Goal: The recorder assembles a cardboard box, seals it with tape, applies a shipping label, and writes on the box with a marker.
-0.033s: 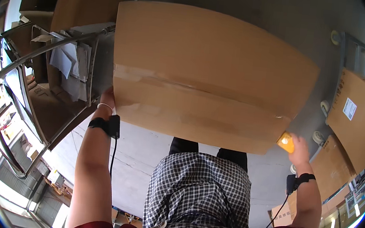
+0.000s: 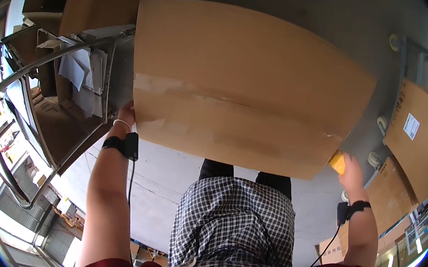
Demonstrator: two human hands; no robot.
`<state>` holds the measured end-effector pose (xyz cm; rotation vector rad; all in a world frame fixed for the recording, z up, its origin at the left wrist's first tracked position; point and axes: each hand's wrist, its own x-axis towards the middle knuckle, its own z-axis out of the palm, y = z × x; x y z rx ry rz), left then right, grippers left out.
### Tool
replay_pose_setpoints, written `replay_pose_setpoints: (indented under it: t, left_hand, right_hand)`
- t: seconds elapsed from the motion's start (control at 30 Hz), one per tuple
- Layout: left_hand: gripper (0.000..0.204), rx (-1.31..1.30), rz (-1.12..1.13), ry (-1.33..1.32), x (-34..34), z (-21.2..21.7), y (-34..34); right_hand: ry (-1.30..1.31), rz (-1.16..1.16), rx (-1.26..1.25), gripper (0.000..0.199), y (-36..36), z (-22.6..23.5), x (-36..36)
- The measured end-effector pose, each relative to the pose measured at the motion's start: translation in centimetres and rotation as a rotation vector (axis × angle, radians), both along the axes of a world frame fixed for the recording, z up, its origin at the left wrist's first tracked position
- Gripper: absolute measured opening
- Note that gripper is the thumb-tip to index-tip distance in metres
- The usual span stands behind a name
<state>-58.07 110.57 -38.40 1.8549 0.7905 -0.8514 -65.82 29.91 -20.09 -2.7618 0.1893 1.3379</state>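
box: I see a large flat cardboard box [image 2: 241,84] held out in front of the body, filling the upper middle of the head view. Broad brown face toward camera, a taped seam running across it. It sits above the floor, not resting on anything I can see.
left hand: left hand [image 2: 125,114] at the box's lower left edge, touching it. Fingers go behind the cardboard, so I can't tell how far they wrap. White band at the wrist, black wrist strap [image 2: 123,145] with a cable running down the forearm.
right hand: right hand [image 2: 351,169] at the box's lower right corner. Fingers closed around a small yellow tool [image 2: 337,162], which touches the cardboard edge at that corner. Black strap [image 2: 349,209] with cable on this wrist too.
body: checked apron [image 2: 232,225] over dark trousers, dark red sleeves at the lower edge.
floor: grey floor [image 2: 166,181] under the box and behind it.
left side: metal-framed cart [image 2: 44,93] with loose white papers [image 2: 81,73] and brown cardboard pieces in it, just beside the box's left edge.
right side: more flat cardboard sheets [image 2: 419,136] lying on the floor, one with a white label; well apart from the held box. Small wheels show near them.
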Motion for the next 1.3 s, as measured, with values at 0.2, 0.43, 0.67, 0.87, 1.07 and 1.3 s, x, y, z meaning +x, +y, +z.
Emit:
replay_pose_setpoints:
  t: [0.2, 0.43, 0.67, 0.87, 1.07, 1.3]
  left_hand:
    - [0.051, 0.679, -0.152, -0.279, 1.5, 7.7, 6.3]
    - [0.047, -0.544, -0.315, -0.471, 7.0, 20.0, -32.2]
    - [0.115, -1.280, -0.098, 0.282, 7.9, 22.6, -42.8]
    - [0.018, -1.098, 0.034, 0.214, 8.7, 22.9, -41.1]
    - [0.023, 0.049, -0.158, -0.661, 17.6, 13.4, -19.9]
    - [0.027, -0.035, -0.039, -0.392, 23.5, -0.5, 4.6]
  right_hand:
    - [-0.311, -0.115, -0.040, 0.053, -0.6, 0.7, 2.2]
    - [-0.728, -0.008, 0.343, 0.061, 5.3, 11.8, 5.6]
    - [-0.812, 0.075, 0.807, 0.063, 11.1, 13.3, 9.0]
    - [-0.780, 0.075, 0.870, 0.067, 11.4, 11.9, 10.5]
    - [-0.721, 0.177, 0.351, 0.071, -0.1, 11.8, 13.8]
    - [-0.279, 0.131, 0.068, 0.069, -9.6, 2.3, 15.6]
